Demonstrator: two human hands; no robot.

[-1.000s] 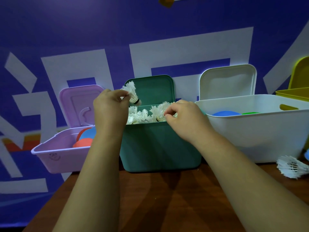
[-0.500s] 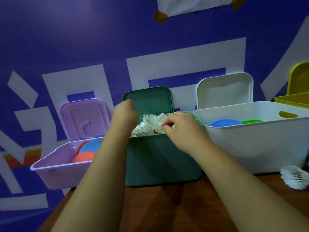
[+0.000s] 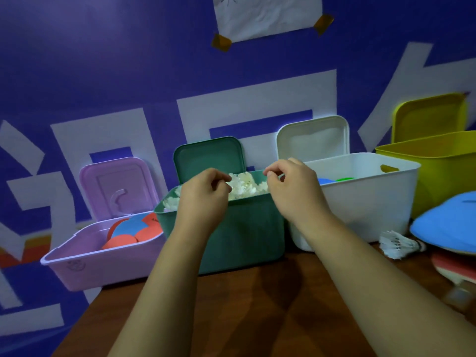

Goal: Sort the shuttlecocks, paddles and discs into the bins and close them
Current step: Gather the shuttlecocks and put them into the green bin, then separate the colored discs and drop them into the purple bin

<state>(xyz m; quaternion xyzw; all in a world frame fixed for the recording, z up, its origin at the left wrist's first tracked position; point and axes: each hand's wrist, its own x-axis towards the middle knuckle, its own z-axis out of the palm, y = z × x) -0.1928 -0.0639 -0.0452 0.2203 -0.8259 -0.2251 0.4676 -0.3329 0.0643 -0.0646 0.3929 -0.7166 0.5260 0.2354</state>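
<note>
Your left hand (image 3: 203, 195) no longer holds the shuttlecock it pinched a second ago. It has come up out of the green bin (image 3: 242, 230) and hangs over the near rim at the frame's centre, fingers curled in against the thumb, nothing in them. Your right hand (image 3: 296, 194) has lifted too. It sits over the bin's right corner, thumb and forefinger tips pressed together, and I can make out nothing between them. The white shuttlecocks (image 3: 244, 188) lie heaped in the bin between your hands, its lid (image 3: 208, 157) upright behind.

Your view has swung right and up since then. The yellow bin (image 3: 443, 171) now shows whole at the upper right. A blue disc (image 3: 448, 225) lying on a red paddle (image 3: 453, 266) has come in at the right edge. One loose shuttlecock (image 3: 396, 244) lies on the table (image 3: 231, 318) just left of them, in front of the white bin (image 3: 360, 202). The purple bin (image 3: 103, 258) at lower left holds red and blue paddles (image 3: 131, 228).
</note>
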